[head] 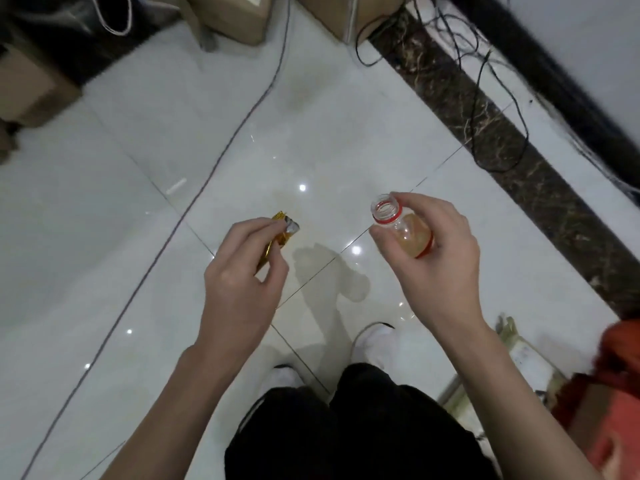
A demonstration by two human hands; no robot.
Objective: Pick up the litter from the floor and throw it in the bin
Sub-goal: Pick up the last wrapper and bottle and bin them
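Starting at the far left of the floor point(104, 237), near the boxes point(34, 88), we see a small white scrap point(176, 186) lying just left of the thin cable point(214, 168) that crosses the tiles. We take it for one more piece of litter yet to be gathered, though it is too small and blurred to be sure. Toward the middle, the left hand point(239, 282) is raised off the floor, with its fingers and thumb pinching a crumpled gold wrapper point(282, 233). That piece is picked up. To its right, and apart from it, the right hand point(440, 268) has its fingers curled round a small clear bottle point(403, 230). The bottle has no cap, has a red ring at the neck and holds a little orange liquid, so we count it as picked up too. Beyond it, a dark strip point(519, 150) with tangled wires runs along the floor's right edge. At the bottom right corner there is a blurred red thing point(609, 393), and we cannot tell whether it is the bin. By our reckoning the picking up is mostly done, with both hands full. The carrying and dropping into the bin remain, and perhaps a return for the scrap.
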